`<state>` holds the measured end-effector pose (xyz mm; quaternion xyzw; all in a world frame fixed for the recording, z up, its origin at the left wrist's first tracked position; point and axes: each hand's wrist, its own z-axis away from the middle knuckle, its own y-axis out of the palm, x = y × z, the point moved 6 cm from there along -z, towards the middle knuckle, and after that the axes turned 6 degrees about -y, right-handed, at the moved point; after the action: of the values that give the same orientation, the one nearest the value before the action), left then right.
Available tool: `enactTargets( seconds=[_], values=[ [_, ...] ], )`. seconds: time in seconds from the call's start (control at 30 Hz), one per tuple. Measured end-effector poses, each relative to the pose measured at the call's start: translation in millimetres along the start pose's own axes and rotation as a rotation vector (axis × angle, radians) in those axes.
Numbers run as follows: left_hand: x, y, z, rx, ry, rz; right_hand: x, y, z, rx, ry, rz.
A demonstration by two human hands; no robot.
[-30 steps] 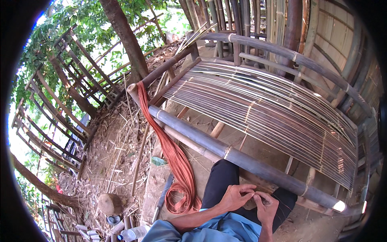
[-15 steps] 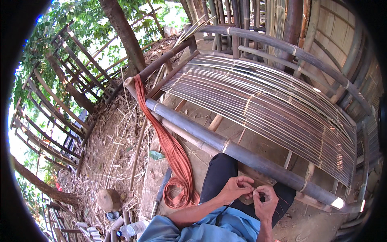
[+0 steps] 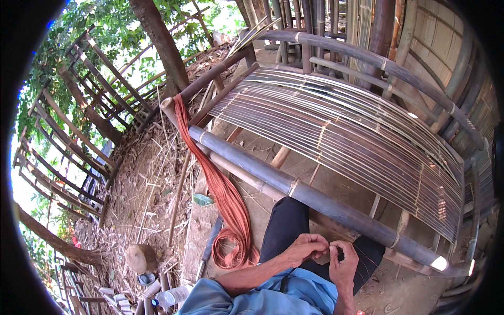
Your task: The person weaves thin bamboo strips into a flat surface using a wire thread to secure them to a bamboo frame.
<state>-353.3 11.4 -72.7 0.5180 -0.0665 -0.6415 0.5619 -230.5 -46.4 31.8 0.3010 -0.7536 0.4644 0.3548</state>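
Note:
Over my lap, my left hand [image 3: 306, 249] and my right hand [image 3: 344, 261] meet at the fingertips, each closed in a pinch. A fine reddish thread [image 3: 369, 254] trails from beside my right hand across the dark trousers. What lies right between the fingertips is too small to see clearly. To the left of my hands, a long hank of orange-red yarn [image 3: 209, 170] hangs over the end of a bamboo pole and runs down to a coiled heap on the ground.
Just beyond my knees runs a thick bamboo rail [image 3: 252, 166], the front of a bench with a slatted bamboo seat [image 3: 362, 142]. A long-handled blade [image 3: 210, 244] lies beside the yarn. A plastic bottle [image 3: 170, 297], a cut wooden block [image 3: 141, 258] and bamboo pieces are at lower left.
My hands stay together and shift slightly. The left fingers curl a little more toward the right fingertips. The yarn and bench stay as they were.

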Motion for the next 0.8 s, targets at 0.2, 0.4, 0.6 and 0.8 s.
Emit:
enactTargets(
  seconds=[0.2,0.4,0.6,0.8],
  values=[
    [-8,-1,3,-0.167,-0.005,-0.267,-3,2,2,-0.008,-0.026,-0.024],
    [-2,-12,-1,-0.199,0.016,-0.303,0,-2,-1,0.006,-0.061,-0.027],
    [-4,-11,3,-0.188,0.002,-0.263,-5,-2,2,0.039,0.011,-0.111],
    [-9,-4,7,-0.167,-0.116,-0.345,-3,-10,4,0.045,-0.096,-0.107]
  ],
)
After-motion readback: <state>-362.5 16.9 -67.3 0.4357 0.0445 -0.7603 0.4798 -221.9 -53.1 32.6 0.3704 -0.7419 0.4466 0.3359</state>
